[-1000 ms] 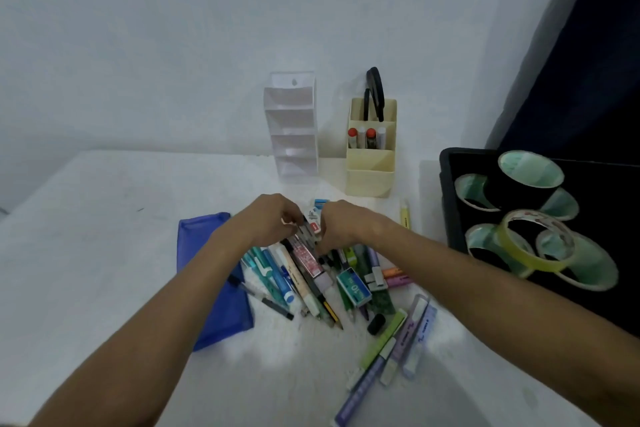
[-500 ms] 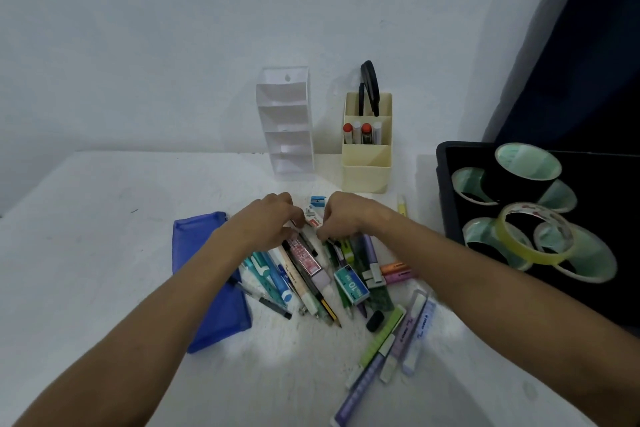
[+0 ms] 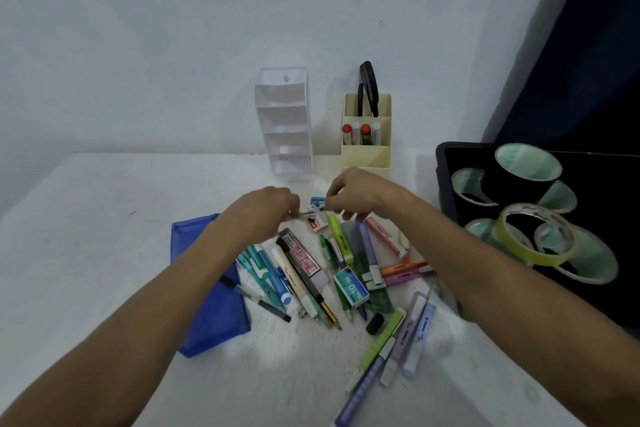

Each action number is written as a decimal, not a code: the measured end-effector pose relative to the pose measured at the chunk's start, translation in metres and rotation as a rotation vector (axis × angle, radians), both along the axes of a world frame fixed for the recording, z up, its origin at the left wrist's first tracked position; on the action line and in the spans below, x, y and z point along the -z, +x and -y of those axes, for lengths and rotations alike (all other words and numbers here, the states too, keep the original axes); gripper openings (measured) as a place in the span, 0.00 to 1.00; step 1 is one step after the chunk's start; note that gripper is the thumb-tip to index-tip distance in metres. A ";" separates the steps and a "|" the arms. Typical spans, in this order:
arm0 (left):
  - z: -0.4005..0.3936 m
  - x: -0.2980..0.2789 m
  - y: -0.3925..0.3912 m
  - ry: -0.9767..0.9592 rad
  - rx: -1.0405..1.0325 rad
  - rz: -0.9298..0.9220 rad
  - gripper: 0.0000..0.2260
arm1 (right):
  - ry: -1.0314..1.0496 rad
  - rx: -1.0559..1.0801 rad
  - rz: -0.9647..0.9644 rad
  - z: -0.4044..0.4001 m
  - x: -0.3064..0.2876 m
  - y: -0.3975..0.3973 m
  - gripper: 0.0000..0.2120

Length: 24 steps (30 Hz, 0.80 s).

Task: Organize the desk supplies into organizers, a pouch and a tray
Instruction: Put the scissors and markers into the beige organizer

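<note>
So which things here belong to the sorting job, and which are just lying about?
Job:
- left hand, right hand
- pile of pens and markers
- staple box
- blue pouch
- clear organizer
- yellow organizer
- black tray with tape rolls

Lying about:
- Only the dark curtain.

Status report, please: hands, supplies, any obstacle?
Both hands, left and right, pinching small items above the pile. Blue pouch lies flat. No obstacle visible.
</note>
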<state>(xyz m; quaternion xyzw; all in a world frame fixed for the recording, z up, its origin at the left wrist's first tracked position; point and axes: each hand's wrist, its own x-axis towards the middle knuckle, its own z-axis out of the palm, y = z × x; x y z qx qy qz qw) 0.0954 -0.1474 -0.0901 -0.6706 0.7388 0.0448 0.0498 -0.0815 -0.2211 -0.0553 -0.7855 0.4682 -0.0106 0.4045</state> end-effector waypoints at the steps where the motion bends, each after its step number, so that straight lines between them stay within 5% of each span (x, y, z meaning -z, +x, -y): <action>1: 0.002 -0.008 0.001 -0.022 -0.047 -0.011 0.09 | -0.041 0.013 0.046 0.002 -0.009 -0.004 0.10; 4: 0.009 -0.037 -0.002 -0.189 -0.123 -0.160 0.10 | -0.166 0.058 0.157 0.003 -0.037 -0.016 0.08; 8: 0.016 -0.082 -0.028 -0.488 -0.107 -0.551 0.27 | -0.397 0.198 0.314 0.008 -0.064 -0.038 0.10; 13: 0.046 -0.099 -0.059 -0.679 -0.117 -0.765 0.16 | -0.606 0.293 0.403 0.014 -0.075 -0.054 0.08; 24: 0.072 -0.047 -0.071 -0.547 0.000 -0.667 0.11 | -0.516 0.245 0.319 0.030 -0.026 -0.049 0.14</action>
